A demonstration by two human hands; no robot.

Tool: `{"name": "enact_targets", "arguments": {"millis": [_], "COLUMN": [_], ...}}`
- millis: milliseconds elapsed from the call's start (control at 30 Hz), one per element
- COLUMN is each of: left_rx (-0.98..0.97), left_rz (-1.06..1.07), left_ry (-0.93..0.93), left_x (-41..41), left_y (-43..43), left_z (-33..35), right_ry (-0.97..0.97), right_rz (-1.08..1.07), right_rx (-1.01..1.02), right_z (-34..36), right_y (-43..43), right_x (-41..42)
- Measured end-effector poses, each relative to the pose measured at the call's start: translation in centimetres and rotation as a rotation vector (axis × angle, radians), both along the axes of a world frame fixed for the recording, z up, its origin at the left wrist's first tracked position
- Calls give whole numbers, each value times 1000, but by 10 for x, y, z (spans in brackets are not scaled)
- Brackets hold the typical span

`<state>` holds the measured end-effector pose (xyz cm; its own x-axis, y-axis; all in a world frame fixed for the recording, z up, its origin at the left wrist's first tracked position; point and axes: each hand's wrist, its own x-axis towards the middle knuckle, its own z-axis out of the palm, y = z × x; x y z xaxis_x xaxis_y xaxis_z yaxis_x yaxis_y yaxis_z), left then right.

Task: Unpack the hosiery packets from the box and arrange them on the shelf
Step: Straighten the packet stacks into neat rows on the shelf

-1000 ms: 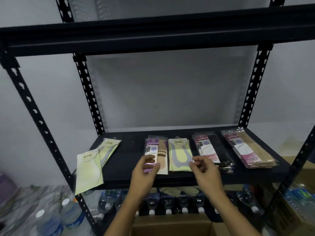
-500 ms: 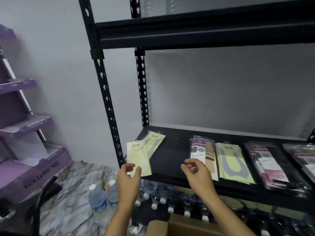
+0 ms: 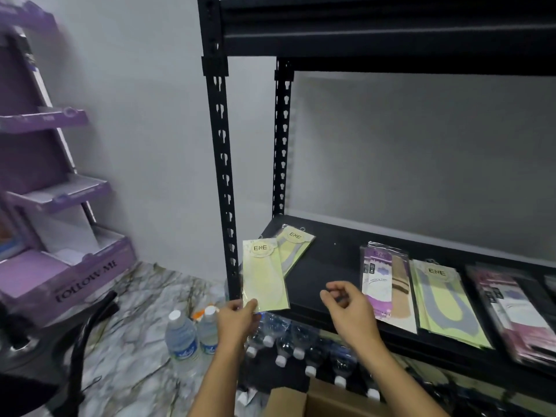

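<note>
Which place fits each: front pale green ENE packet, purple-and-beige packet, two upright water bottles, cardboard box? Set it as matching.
1 front pale green flat ENE packet
2 purple-and-beige plastic packet
3 two upright clear plastic water bottles
4 brown cardboard box

A standing on marble floor
B gripped by left hand
C bottom of view
D untouched, flat on black metal shelf

Pairs: 1-B, 2-D, 3-A, 4-C.

We are in a shop's stockroom: a black metal rack point(image 3: 224, 176) holds retail hosiery packets point(image 3: 445, 299), beside a purple cardboard display stand point(image 3: 90, 275) and water bottles point(image 3: 182, 338).
</note>
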<state>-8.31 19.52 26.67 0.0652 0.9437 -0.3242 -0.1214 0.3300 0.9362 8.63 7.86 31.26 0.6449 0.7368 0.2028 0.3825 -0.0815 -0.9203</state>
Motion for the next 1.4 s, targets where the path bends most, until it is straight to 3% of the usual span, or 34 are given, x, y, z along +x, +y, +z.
{"name": "enact_targets", "arguments": {"millis": [367, 700, 900, 1067, 1167, 1400], "left_rx": [137, 258, 272, 252, 256, 271], "left_rz": [-91, -121, -134, -90, -100, -132], "left_ry": [-174, -243, -256, -288, -282, -298], "left_x": [-8, -15, -25, -32, -33, -30], "left_y": [-7, -8, -8, -7, -6, -8], "left_z": [26, 45, 39, 36, 35, 34], "right_ry": [45, -50, -329, -407, -358, -24], "right_rz": [-50, -89, -107, -226, -248, -233], "right_rx": [-69, -269, -537, -655, -676, -553], "right_z": [-11, -15, -11, -9, -10, -4], "right_y": [33, 96, 139, 162, 166, 146], "right_x": [9, 28, 11, -7, -6, 24]}}
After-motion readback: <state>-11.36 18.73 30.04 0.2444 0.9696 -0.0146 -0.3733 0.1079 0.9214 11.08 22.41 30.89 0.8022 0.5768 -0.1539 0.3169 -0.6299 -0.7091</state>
